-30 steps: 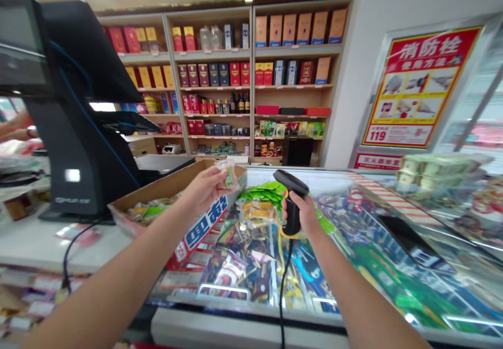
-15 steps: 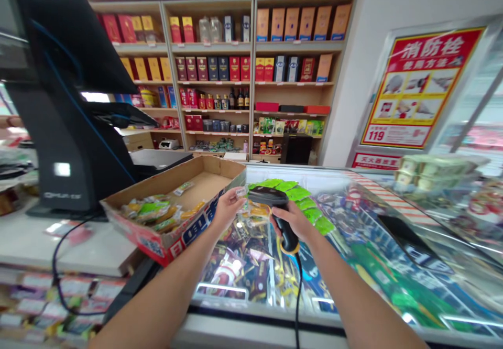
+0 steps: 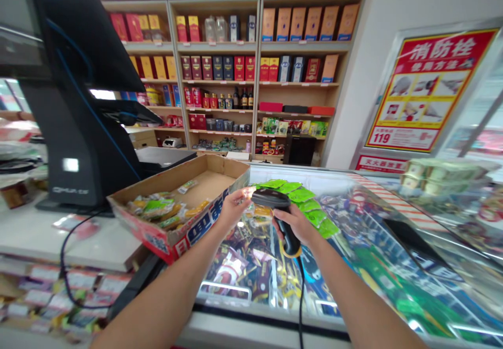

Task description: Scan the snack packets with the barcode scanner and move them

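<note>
My right hand [image 3: 295,222] grips a black handheld barcode scanner [image 3: 277,214] by its handle, its head turned left; a black cable hangs from it. My left hand [image 3: 231,208] pinches a small snack packet [image 3: 247,192] right in front of the scanner head. Both hands are above the glass lid of a chest freezer [image 3: 353,218]. Just left of my left hand is an open cardboard box [image 3: 173,233] with several green and yellow snack packets [image 3: 155,210] in it.
A black point-of-sale terminal [image 3: 74,102] stands on the white counter [image 3: 43,241] at left, with a cable trailing down. Green packets [image 3: 301,197] lie on the freezer lid. Wooden shelves of boxes and bottles [image 3: 236,71] fill the back wall; a red poster [image 3: 428,89] hangs at right.
My left hand came down and right, bringing the packet to the scanner. My right hand tipped the scanner from upright to pointing left at the packet.
</note>
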Motion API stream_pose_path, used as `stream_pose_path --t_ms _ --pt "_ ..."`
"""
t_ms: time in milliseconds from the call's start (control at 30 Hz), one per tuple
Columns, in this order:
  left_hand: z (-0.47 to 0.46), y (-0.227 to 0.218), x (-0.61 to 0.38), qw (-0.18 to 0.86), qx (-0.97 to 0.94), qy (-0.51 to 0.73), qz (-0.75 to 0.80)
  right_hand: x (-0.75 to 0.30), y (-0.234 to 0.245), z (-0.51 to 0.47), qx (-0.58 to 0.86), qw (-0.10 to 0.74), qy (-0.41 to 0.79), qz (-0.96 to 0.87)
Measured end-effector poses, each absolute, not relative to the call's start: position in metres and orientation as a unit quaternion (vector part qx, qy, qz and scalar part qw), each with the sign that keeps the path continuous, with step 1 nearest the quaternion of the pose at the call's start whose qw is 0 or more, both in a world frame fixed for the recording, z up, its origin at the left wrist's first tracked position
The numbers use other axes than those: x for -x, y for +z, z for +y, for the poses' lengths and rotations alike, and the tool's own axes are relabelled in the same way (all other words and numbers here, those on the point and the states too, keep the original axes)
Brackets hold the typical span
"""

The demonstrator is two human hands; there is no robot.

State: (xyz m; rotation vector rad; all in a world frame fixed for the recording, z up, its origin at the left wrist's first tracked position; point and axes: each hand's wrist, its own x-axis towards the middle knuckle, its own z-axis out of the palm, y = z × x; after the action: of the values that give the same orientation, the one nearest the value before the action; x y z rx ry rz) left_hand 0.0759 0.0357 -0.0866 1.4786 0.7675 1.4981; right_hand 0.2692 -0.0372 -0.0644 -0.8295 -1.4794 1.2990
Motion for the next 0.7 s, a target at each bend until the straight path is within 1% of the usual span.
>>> stream_pose_path --t_ms 300,400,467,567,700 --pt "0.034 -0.088 -0.077 0.433 -0.594 0.601 0.313 -0.269 -0.067 -0.035 0.346 0.489 0.545 -0.587" --pt "0.033 -0.087 -0.078 0.413 -0.598 0.601 0.333 -0.273 -0.064 -0.034 0.353 0.500 0.539 -0.578" --pt "0.032 -0.087 -0.079 0.385 -0.602 0.602 0.356 -0.280 -0.061 -0.032 0.358 0.523 0.538 -0.556" --pt "0.033 -0.084 -0.084 0.341 -0.624 0.587 0.387 -0.295 -0.057 -0.026 0.359 0.581 0.532 -0.500" --pt "0.034 -0.077 -0.098 0.249 -0.691 0.528 0.426 -0.312 -0.054 -0.017 0.339 0.662 0.510 -0.432"
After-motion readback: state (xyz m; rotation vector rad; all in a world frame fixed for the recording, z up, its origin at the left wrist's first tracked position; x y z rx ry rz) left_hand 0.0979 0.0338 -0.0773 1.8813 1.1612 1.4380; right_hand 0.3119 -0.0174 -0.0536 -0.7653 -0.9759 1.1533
